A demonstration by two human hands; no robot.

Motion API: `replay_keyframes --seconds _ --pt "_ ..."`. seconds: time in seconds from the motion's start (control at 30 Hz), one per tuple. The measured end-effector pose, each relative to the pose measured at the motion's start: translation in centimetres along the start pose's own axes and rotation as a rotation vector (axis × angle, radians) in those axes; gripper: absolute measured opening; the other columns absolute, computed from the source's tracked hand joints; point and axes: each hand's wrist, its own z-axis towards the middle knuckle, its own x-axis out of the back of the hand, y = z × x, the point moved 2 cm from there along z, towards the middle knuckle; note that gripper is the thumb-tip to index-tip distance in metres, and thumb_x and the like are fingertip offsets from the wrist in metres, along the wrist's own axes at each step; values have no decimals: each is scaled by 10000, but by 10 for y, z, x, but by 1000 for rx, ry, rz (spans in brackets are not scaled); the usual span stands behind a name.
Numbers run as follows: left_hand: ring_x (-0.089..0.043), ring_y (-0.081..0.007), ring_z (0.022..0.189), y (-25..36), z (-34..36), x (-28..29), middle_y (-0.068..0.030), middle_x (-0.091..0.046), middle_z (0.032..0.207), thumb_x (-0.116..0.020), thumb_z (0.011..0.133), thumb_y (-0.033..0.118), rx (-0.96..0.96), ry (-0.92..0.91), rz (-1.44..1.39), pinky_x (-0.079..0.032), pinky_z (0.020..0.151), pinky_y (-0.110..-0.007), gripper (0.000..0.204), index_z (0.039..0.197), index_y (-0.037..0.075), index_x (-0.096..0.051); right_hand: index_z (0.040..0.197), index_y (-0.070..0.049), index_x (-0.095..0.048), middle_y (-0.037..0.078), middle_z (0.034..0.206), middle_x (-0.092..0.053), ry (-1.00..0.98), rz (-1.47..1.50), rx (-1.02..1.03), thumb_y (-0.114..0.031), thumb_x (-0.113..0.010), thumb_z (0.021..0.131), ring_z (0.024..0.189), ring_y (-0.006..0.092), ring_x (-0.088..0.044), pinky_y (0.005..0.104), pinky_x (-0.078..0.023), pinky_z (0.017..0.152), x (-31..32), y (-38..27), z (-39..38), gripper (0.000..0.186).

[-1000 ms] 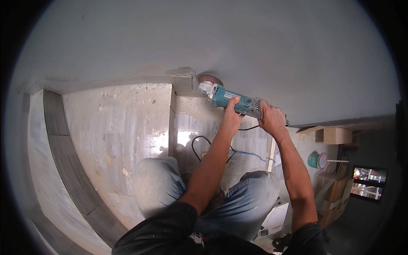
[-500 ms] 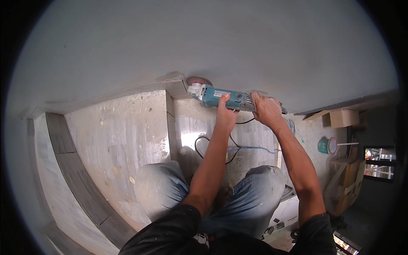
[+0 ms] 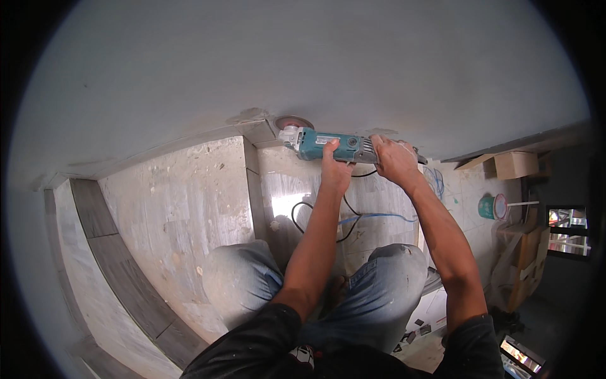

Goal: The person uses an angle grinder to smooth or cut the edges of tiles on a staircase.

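A teal angle grinder lies nearly level in front of me along the foot of the grey wall. My left hand is wrapped round the middle of its body, thumb on top. Its rear handle is in the grip of my right hand. The round disc at its left end is against or very close to the wall, just above the tile skirting; I cannot tell if it touches. A dark power cord loops on the floor below.
Steps edged with grey wood-look tiles descend at the left. A blue cord crosses the floor between my knees and the wall. At the right are a teal bucket, a cardboard box and wrapped boards.
The view has shifted slightly. The grinder's disc stays at nearly the same spot by the wall, and both hands keep their hold.
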Motion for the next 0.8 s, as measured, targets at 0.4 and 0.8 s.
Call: replay_keyframes --seconds 0.4,0.8 --pt "-531 -224 1182 -6 -4 -2 -61 -572 1221 -647 845 381 25 8 27 -357 1046 -481 488 1228 129 -480 1081 -83 -502 143 985 -662 -33 34 -21 -86 -615 762 871 368 -669 486 -521 765 -12 12 -7 338" --pt "-538 -214 1169 -1 -3 -10 -49 -571 1221 -656 836 394 20 5 62 -356 1042 -465 501 1226 136 -475 1014 -65 -506 138 967 -660 -15 29 -36 -72 -620 766 868 355 -678 476 -530 745 -3 9 -4 273"
